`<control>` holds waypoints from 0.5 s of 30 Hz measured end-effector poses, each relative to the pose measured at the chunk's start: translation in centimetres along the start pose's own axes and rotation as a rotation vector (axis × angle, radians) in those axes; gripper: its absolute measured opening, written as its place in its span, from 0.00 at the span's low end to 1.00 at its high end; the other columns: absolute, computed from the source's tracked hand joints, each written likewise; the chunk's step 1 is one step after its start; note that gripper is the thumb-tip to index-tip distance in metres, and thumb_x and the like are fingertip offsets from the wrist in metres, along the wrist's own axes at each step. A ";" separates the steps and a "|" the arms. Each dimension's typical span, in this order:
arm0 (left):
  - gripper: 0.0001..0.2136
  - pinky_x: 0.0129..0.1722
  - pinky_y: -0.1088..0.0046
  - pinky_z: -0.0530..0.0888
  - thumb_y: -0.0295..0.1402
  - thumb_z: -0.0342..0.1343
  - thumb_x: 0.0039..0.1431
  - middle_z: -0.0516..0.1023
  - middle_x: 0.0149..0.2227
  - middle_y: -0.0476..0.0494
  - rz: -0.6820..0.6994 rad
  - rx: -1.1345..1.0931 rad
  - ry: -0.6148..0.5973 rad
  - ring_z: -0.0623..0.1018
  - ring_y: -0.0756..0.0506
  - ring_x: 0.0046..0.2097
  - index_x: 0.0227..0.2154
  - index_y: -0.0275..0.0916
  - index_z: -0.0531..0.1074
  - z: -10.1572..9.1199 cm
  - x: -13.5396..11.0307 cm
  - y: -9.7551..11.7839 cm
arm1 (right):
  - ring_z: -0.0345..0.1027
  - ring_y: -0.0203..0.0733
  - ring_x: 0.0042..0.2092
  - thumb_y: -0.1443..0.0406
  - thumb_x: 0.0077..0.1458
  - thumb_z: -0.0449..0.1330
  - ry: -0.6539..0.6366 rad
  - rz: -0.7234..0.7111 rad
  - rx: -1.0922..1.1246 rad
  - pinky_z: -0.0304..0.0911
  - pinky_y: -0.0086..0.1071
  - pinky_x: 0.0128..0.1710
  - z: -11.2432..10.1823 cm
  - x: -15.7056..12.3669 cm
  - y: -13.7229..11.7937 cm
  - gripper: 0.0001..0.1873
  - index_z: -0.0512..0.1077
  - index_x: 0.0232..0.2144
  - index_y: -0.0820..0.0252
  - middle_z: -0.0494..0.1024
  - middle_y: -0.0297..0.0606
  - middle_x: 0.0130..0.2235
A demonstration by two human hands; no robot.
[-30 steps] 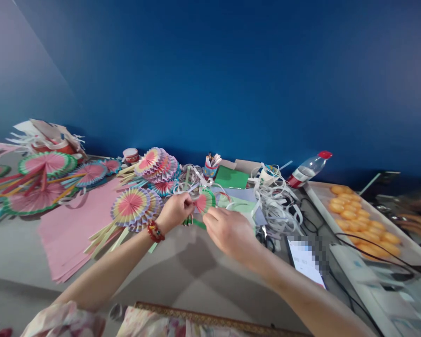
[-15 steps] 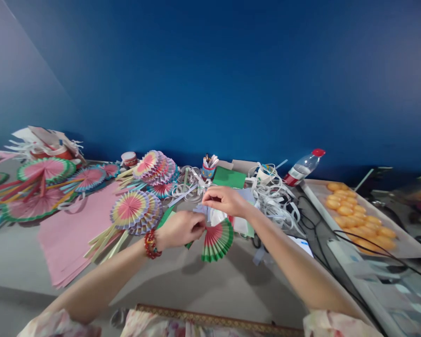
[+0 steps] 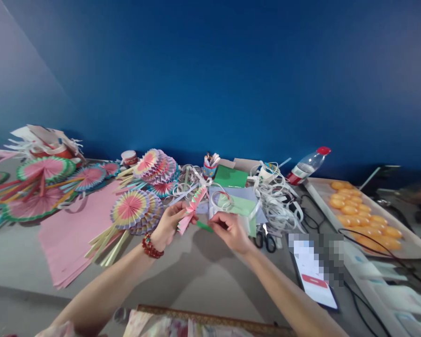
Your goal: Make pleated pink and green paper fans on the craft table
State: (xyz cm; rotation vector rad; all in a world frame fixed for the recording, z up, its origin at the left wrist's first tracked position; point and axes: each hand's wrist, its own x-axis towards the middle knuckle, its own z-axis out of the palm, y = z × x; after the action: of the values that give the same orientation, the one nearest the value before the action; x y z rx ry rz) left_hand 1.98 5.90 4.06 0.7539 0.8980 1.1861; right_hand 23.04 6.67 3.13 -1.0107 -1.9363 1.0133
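My left hand (image 3: 171,221), with a red bead bracelet at its wrist, pinches a pleated pink and green paper fan (image 3: 193,208). The fan is turned nearly edge-on and slants up to the right, so its folds look bunched. My right hand (image 3: 229,229) is closed on the right end of a short green strip (image 3: 205,227), which looks like paper. The strip's other end runs toward the fan; whether it is joined there I cannot tell. Left of my left hand lie finished-looking round pleated fans (image 3: 130,209) with pale yellow sticks.
Pink sheets (image 3: 73,238) lie left. Behind my hands are green card (image 3: 230,176), a pen cup (image 3: 209,169) and tangled white strips (image 3: 275,199). Right are black-handled scissors (image 3: 265,239), a phone (image 3: 317,285), a bottle (image 3: 308,164), cables and a tray (image 3: 322,210) of orange balls.
The fan has turned from spread open, facing me, to nearly edge-on and higher. My right hand has come down and now holds the green strip. The phone and scissors show more fully.
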 end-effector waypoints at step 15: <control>0.08 0.37 0.69 0.78 0.30 0.67 0.51 0.80 0.33 0.42 -0.337 -0.322 0.001 0.80 0.46 0.34 0.32 0.32 0.78 -0.2 -2.4 -3.9 | 0.62 0.35 0.24 0.62 0.58 0.58 0.077 0.161 -0.272 0.56 0.27 0.27 0.9 -4.4 -1.9 0.17 0.69 0.50 0.58 0.68 0.27 0.24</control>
State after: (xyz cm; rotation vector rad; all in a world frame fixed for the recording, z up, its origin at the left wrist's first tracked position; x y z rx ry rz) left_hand 3.22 2.67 1.05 0.3259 0.7742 0.9973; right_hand 23.64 1.81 3.32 -1.3562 -1.9897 0.7957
